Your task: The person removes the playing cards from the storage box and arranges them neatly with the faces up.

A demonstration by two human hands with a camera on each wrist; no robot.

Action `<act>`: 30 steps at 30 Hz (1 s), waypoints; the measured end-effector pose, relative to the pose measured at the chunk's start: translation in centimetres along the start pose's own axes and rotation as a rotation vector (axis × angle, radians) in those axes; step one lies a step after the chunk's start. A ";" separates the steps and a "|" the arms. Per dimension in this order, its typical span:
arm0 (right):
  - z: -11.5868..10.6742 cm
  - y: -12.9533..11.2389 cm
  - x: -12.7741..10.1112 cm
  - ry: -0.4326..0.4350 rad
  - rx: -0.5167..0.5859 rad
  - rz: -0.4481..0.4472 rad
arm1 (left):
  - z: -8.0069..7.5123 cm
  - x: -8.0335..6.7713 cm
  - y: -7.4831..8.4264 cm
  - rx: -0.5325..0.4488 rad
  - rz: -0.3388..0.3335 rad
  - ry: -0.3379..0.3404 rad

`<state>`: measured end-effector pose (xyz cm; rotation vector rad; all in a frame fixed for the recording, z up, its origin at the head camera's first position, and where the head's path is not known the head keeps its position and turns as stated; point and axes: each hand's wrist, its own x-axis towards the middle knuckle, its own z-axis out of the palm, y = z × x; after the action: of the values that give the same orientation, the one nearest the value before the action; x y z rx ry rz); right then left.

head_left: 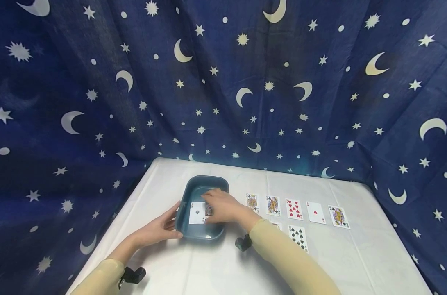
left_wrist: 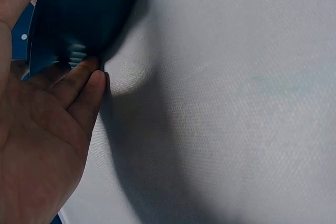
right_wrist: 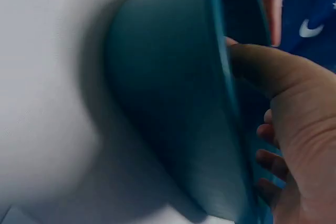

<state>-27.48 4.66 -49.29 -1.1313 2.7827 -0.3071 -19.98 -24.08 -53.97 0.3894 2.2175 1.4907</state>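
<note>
A teal tray (head_left: 205,179) stands on the white table (head_left: 216,270). An ace of clubs (head_left: 197,213) lies face up in it, and a second card (head_left: 208,209) shows partly beside the ace. My left hand (head_left: 160,229) touches the tray's near left wall with fairly straight fingers; the left wrist view shows those fingers (left_wrist: 79,85) against the tray (left_wrist: 84,14). My right hand (head_left: 223,207) reaches into the tray over the cards. In the right wrist view the thumb (right_wrist: 262,66) lies by the tray's rim (right_wrist: 218,51). Whether the right hand holds a card is hidden.
Several cards lie face up in a row right of the tray, from a king (head_left: 252,202) to a face card (head_left: 339,216). A spade card (head_left: 298,237) lies nearer me. Dark blue cloth with moons and stars (head_left: 223,82) hangs behind and on both sides.
</note>
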 end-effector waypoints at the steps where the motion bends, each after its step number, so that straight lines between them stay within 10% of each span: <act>1: 0.3 -0.1 0.4 -0.008 -0.018 -0.001 | 0.0 0.0 0.0 -0.002 0.001 -0.003; 30: 1.4 -1.6 3.4 -0.110 -0.037 0.180 | -0.3 0.1 -0.3 0.010 0.010 -0.011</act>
<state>-28.59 0.98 -50.37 -0.8676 2.7765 -0.1699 -20.19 -24.40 -54.16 0.4118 2.2189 1.4793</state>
